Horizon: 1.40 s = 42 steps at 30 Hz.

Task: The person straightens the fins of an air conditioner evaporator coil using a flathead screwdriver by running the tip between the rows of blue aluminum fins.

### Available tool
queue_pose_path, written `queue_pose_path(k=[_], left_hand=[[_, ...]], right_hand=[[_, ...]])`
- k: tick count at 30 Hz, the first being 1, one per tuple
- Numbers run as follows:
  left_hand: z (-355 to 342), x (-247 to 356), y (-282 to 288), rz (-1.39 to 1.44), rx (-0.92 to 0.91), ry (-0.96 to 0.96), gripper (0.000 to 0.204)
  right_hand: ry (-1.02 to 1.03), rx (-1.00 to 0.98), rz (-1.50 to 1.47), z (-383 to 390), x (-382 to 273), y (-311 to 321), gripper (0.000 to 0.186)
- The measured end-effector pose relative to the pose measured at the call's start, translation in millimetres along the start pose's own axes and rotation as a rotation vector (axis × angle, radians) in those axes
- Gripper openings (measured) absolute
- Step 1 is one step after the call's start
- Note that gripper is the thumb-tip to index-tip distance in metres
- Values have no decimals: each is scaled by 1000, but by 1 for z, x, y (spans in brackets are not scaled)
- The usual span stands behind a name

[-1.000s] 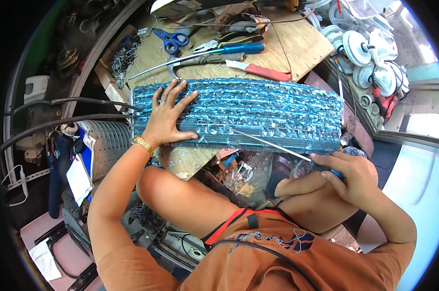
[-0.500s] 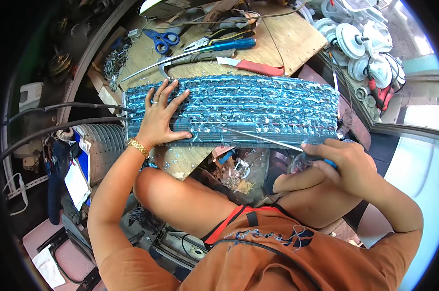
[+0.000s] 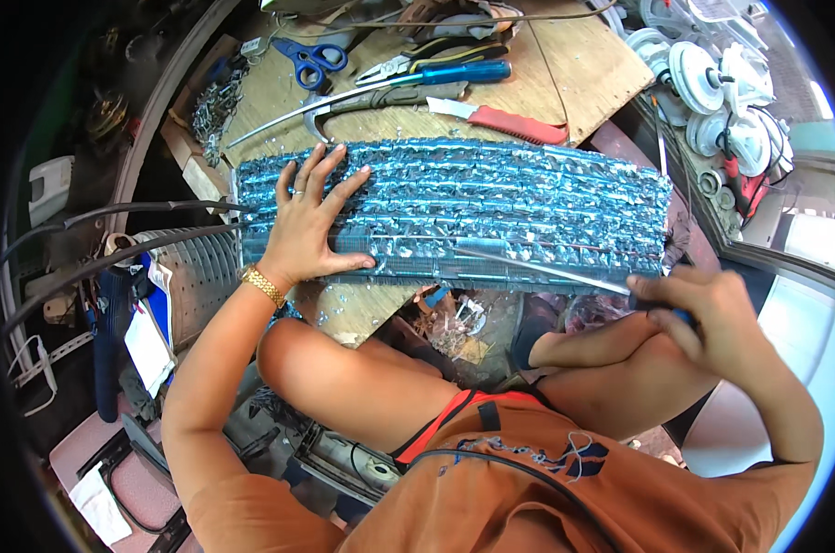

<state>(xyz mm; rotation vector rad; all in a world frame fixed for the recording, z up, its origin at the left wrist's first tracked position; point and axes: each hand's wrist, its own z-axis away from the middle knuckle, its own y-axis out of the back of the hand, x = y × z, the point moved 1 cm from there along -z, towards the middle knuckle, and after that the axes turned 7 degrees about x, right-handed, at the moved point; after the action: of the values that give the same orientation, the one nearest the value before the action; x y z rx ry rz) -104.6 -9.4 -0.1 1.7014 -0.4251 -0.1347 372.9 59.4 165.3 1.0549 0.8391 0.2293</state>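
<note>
"Firstly, where was the block (image 3: 500,198)?"

"It lay lengthwise before the person, its far side on the wooden board (image 3: 579,78). Part of its near edge overhung the board, above the legs (image 3: 371,364); what bore the right end could not be told."

"State of the hands?"

"The left hand (image 3: 308,235) was spread wide, palm down on the block's left part, thumb reaching along the near rows; it gripped nothing. The right hand (image 3: 698,309) was curled closed round the handle of a screwdriver (image 3: 565,272), whose shaft slanted across the near rows. Whether its tip sat in a slot could not be told."

"How did you rate the block for handling?"

"Stiff as a whole, by my judgement, and of middling weight. The blue fins were ragged over most rows and smoother along the near edge. I judged them thin, easily bent and likely sharp to bare skin; the loose flakes seemed apt to slide underhand."

"Where was the proper hold?"

"At both ends, I considered, with support beneath, rather than by the fins. Two dark hoses (image 3: 150,210) ran to the left end; I judged them a likely drag on any lift. Whether they were joined to it was unclear."
</note>
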Motion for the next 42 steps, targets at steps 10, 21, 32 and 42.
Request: queue_pose_path(k=[10,21,32,42], left_hand=[[2,-11,2,-13,22,-9,119],[3,-2,1,-4,-6,4,119],[3,-12,1,-74,10,-22,122],[5,-4,0,-27,1,-12,120]], right_hand=[[72,57,-49,17,4,1,39],[-12,-17,-67,9,15,7,39],[113,122,-20,32,4,-6,37],[-27,56,-113,40,23,-1,39]])
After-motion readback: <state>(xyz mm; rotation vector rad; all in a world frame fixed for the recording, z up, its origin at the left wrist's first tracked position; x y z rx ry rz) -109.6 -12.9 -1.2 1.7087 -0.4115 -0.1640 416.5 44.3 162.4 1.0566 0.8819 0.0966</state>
